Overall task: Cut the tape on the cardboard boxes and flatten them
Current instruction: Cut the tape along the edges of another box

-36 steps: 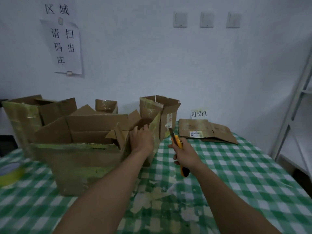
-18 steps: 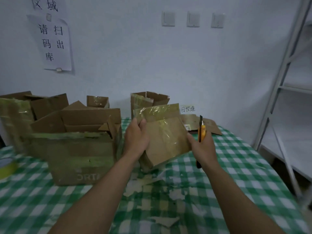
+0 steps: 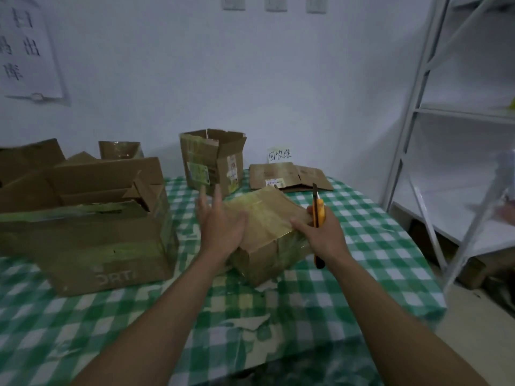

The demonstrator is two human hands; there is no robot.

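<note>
A small taped cardboard box lies on the green checked table in the middle of the view, its top glossy with yellowish tape. My left hand is at the box's left edge, fingers straight and spread. My right hand grips an orange utility knife at the box's right side, blade pointing up, with its fingers touching the box top.
A large open box stands at the left, with more open boxes behind it. A tall open box stands at the back centre, flattened cardboard to its right. Tape scraps litter the cloth. A white metal shelf stands at the right.
The small box was pulled from beside the large box, held up in both hands, and now lies on the table. My left hand has let go and spread its fingers.
</note>
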